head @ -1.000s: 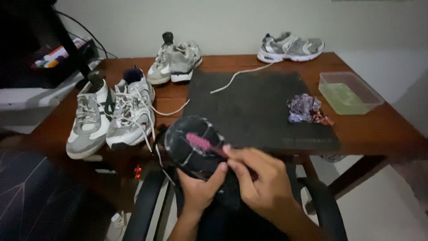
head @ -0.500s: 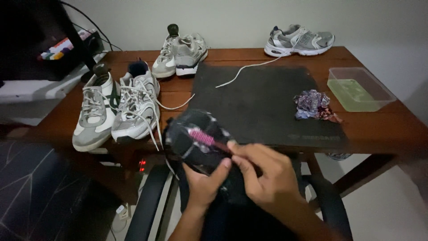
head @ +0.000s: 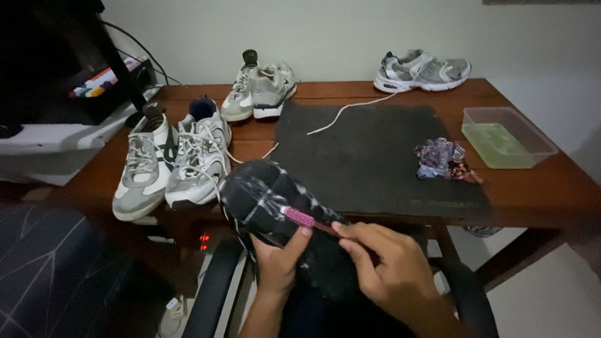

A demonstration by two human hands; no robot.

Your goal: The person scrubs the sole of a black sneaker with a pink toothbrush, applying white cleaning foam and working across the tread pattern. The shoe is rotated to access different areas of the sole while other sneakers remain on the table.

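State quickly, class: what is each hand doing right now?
Left hand: closed around the black shoe, holding it up from below.
Right hand: fingers pinched shut on the pink-headed brush, its head against the shoe.

Brown wooden table [head: 532,200]. A dark mat [head: 375,163] covers its middle, a white shoelace [head: 350,109] trailing across the mat's far edge. Left: pair of grey-white sneakers [head: 172,163]. Far edge: second pair [head: 260,91], single sneaker [head: 422,70]. Right: clear plastic tub [head: 507,136], crumpled cloth [head: 441,158] beside the mat.
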